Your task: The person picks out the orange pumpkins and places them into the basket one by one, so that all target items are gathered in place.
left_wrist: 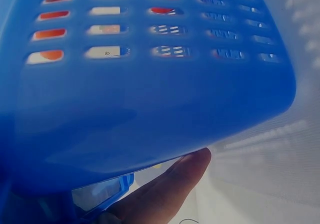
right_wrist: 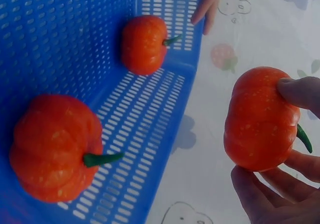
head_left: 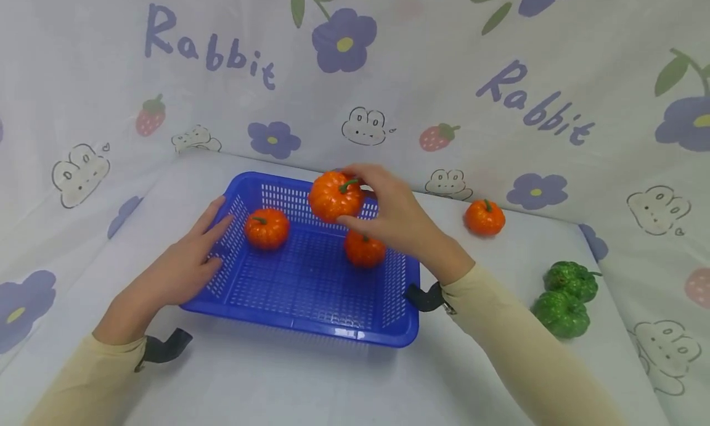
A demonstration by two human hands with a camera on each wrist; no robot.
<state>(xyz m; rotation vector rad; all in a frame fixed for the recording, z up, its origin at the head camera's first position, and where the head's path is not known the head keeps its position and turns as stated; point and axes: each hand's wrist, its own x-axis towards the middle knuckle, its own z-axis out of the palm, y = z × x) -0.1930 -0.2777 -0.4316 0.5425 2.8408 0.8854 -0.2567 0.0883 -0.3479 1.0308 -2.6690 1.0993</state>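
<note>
My right hand grips a small orange pumpkin with a green stem, held up over the far side of a blue plastic basket. Thumb and fingertips press on opposite sides of it in the right wrist view. Inside the basket, one orange pumpkin sits near the left wall and another near the right, partly hidden by my right hand in the head view. My left hand rests along the basket's left rim, fingers fairly straight; a fingertip shows against the basket's edge.
To the right of the basket, another orange pumpkin stands on the white table. Two green pumpkin-like vegetables lie together near the table's right edge. A printed cloth hangs behind and around the table.
</note>
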